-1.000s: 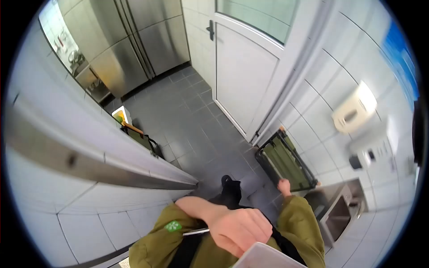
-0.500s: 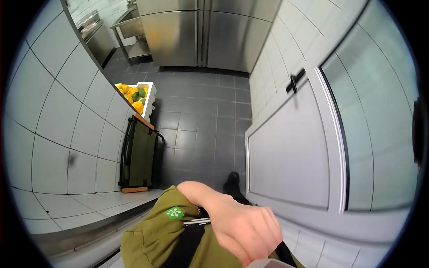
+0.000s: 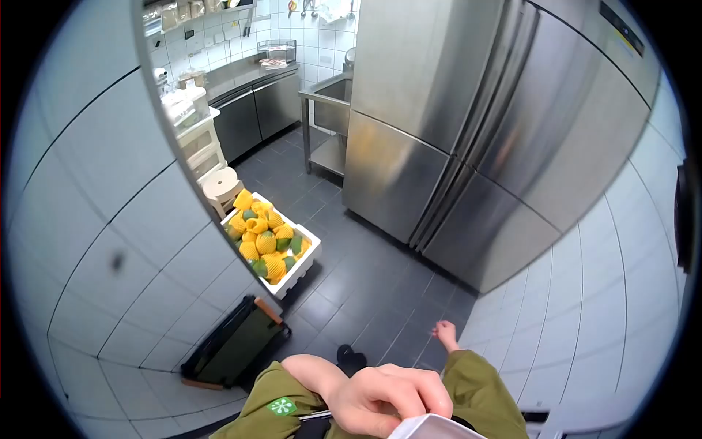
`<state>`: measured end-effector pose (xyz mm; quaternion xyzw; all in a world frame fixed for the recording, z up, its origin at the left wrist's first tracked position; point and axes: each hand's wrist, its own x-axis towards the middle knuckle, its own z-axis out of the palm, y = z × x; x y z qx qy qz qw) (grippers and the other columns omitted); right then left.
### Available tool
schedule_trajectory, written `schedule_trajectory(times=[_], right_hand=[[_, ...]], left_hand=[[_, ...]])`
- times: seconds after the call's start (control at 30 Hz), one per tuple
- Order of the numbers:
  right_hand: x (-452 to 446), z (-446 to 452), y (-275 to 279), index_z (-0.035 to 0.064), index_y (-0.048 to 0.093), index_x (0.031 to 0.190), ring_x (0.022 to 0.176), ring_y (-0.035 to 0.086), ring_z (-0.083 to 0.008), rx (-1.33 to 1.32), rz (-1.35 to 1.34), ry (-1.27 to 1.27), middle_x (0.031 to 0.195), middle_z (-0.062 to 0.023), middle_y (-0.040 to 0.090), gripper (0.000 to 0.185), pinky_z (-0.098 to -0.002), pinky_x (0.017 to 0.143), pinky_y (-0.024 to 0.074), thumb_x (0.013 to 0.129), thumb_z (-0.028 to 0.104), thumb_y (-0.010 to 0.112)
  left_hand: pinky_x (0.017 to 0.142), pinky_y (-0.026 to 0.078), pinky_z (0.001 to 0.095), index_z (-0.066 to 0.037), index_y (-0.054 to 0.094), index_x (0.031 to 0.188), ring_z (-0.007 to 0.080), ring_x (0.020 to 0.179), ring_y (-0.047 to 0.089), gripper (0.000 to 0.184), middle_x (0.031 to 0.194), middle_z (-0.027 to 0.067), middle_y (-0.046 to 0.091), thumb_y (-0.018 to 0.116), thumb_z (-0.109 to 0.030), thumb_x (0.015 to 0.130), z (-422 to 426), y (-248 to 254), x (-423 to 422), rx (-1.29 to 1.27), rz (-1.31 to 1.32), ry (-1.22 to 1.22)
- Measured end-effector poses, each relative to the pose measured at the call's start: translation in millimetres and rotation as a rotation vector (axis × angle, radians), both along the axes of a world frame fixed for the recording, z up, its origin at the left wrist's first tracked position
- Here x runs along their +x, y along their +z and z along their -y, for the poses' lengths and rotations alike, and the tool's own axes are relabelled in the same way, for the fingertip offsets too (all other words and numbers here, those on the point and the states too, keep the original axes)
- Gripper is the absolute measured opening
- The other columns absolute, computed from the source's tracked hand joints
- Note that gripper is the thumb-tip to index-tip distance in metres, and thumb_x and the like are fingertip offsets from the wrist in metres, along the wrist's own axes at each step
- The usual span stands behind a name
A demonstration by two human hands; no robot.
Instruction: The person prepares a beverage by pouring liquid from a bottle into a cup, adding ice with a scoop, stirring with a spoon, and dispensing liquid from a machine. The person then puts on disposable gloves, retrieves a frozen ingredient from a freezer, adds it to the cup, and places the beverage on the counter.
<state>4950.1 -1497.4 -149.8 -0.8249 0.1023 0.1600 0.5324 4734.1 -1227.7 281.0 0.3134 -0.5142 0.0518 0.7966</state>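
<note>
My left hand [image 3: 391,399] is at the bottom centre, its thumb and fingers closed on the rim of a white container [image 3: 431,428]. Most of that container is cut off by the lower edge of the view. My right hand [image 3: 444,333] hangs lower and farther out on the right, small in view, with loosely bent fingers and nothing visible in them. It is nearest the white tiled wall [image 3: 526,322], apart from it. Both arms wear olive-green sleeves.
Ahead stands a large steel refrigerator [image 3: 409,172]. A white crate [image 3: 300,271] of fruit in yellow foam nets sits on the floor at left, before a beige stool [image 3: 221,183]. A folded green chair [image 3: 238,344] leans by the left wall. Beyond are a steel sink [image 3: 329,110] and counter [image 3: 248,77].
My view has swung up and forward, past the door. The refrigerator and crate appear larger. My right hand has come into view; my left hand still grips the white container.
</note>
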Motion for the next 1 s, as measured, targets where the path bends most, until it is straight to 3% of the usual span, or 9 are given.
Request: schedule_trajectory(times=[0.17,0.27,0.37,0.47,0.5,0.6,0.63,0.77,1.0], right_hand=[[88,-99,16,-0.0003,0.057,0.082,0.055,0.056,-0.0138,-0.126,0.009,0.554,0.064,-0.0071,0.058,0.015,-0.0271,0.051,0.0466,0.079,0.011,0.048],[138,-101,-20,0.0003,0.058,0.074,0.051,0.055,-0.0145,-0.08,-0.168,0.517,0.061,-0.0068,0.058,0.016,-0.0271,0.049,0.0462,0.079,0.012,0.049],[208,-100,-64,-0.0003,0.061,0.068,0.055,0.06,-0.0198,-0.463,-0.474,0.528,0.062,-0.0124,0.06,0.029,-0.0321,0.051,0.0475,0.076,0.026,0.053],[320,-152,-116,-0.0023,0.06,0.069,0.053,0.059,-0.0223,-0.548,-0.211,1.24,0.064,-0.014,0.06,0.034,-0.0341,0.048,0.0467,0.075,0.03,0.053],[341,-210,-62,-0.0013,0.061,0.073,0.059,0.061,-0.0268,-0.528,-0.38,0.867,0.066,-0.015,0.061,0.032,-0.0364,0.055,0.0476,0.073,0.029,0.052],[431,-364,-15,0.0034,0.061,0.091,0.092,0.054,-0.0337,-0.497,0.01,1.069,0.097,-0.0194,0.057,0.034,-0.039,0.079,0.0426,0.074,0.029,0.047],[450,-419,-4,0.0001,0.06,0.082,0.075,0.059,-0.0311,-0.409,0.205,1.104,0.078,-0.0193,0.06,0.03,-0.0399,0.066,0.0452,0.076,0.028,0.05],[505,-636,55,-0.0005,0.057,0.085,0.071,0.058,-0.0305,-0.109,0.372,1.343,0.076,-0.0192,0.059,0.029,-0.0386,0.063,0.0449,0.079,0.027,0.049],[621,-949,173,0.0009,0.055,0.09,0.061,0.056,-0.0123,0.27,0.182,1.45,0.072,-0.0056,0.059,0.029,-0.0277,0.059,0.0455,0.085,0.028,0.047]], left_hand=[[0.06,0.047,0.0349,0.007,0.055,0.082,0.0296,0.07,0.057,0.016,0.086,0.0236,0.056,0.057,-0.009,0.079,-55,18,116,-0.104,-0.062,0.061],[0.053,0.046,0.0361,0.009,0.056,0.078,0.0313,0.064,0.056,0.02,0.078,0.0261,0.057,0.059,-0.011,0.078,-97,5,208,-0.065,-0.02,-0.131],[0.051,0.045,0.0366,0.011,0.056,0.08,0.0312,0.062,0.055,0.025,0.076,0.0252,0.057,0.061,-0.014,0.077,-133,-6,284,-0.216,-0.086,0.053],[0.052,0.045,0.0379,0.011,0.054,0.08,0.0305,0.061,0.055,0.025,0.073,0.0222,0.056,0.061,-0.013,0.077,-176,3,372,-0.17,0.016,-0.058],[0.053,0.045,0.0377,0.01,0.054,0.08,0.0302,0.061,0.056,0.025,0.074,0.0217,0.056,0.061,-0.013,0.077,-193,4,401,-0.123,0.12,0.023],[0.053,0.045,0.0374,0.01,0.054,0.081,0.0294,0.061,0.056,0.025,0.074,0.0205,0.056,0.061,-0.014,0.077,-249,18,466,-0.043,0.135,0.212],[0.053,0.045,0.0374,0.01,0.054,0.081,0.0294,0.061,0.056,0.025,0.074,0.0205,0.056,0.061,-0.014,0.078,-270,19,483,-0.031,0.103,0.241],[0.053,0.045,0.0373,0.009,0.055,0.081,0.0293,0.061,0.055,0.025,0.075,0.0206,0.057,0.06,-0.015,0.078,-360,15,541,0.017,-0.032,0.355],[0.052,0.045,0.0329,0.01,0.056,0.08,0.0283,0.059,0.054,0.028,0.075,0.0207,0.057,0.058,-0.018,0.079,-569,16,635,0.134,-0.059,0.421]])
